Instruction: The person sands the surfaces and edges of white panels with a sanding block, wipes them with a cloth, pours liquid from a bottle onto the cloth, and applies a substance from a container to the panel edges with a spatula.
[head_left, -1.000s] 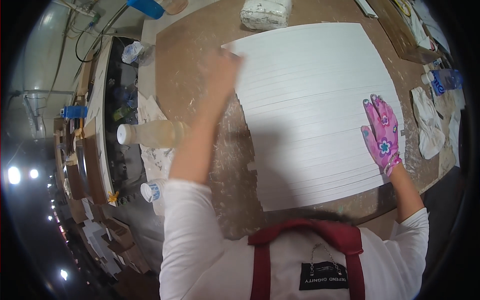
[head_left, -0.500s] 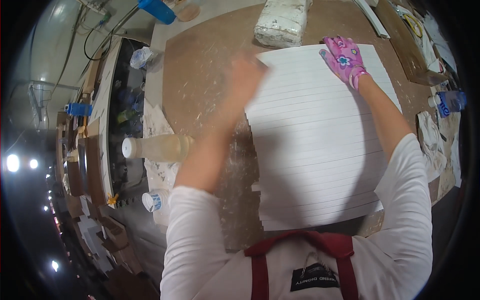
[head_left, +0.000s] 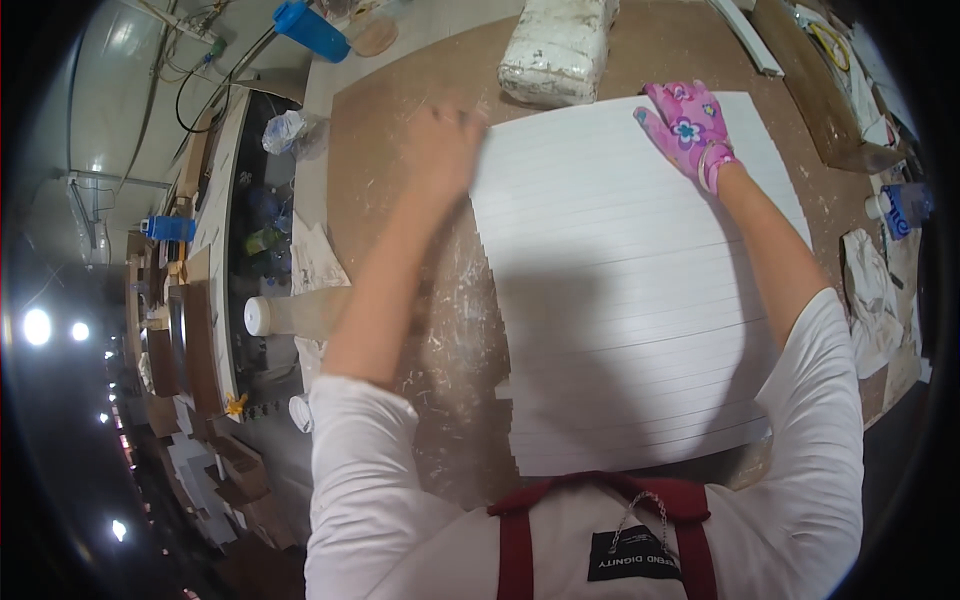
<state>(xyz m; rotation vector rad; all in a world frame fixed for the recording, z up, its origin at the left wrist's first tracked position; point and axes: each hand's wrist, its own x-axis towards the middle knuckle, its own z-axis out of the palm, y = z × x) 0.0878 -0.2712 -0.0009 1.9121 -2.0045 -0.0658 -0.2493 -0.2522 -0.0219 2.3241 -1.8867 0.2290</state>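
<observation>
A spread of overlapping white paper sheets (head_left: 600, 210), their edges stepped into many thin lines, lies on the brown board in front of me. My right hand (head_left: 690, 135), in a pink flowered glove, rests on the far right part of the paper with its fingers stretched out and thumb apart. Bare and a little blurred, my left hand (head_left: 445, 150) is at the far left corner of the sheets, fingers apart. I see nothing held in it; contact with the paper edge is unclear. Beyond the paper sits a white wrapped block (head_left: 555, 50) with brown smears.
The brown board (head_left: 385, 110) carries pale scuffs. Left of my forearm lies a capped bottle (head_left: 295, 314), with a blue bottle (head_left: 312, 32) at the far left. A wooden box (head_left: 850, 140), a crumpled cloth (head_left: 870, 295) and a clear bottle (head_left: 900, 210) are on the right.
My left hand has moved left from over the paper's far left part to its corner, and its fingers are less blurred. The right hand keeps its place on the sheets.
</observation>
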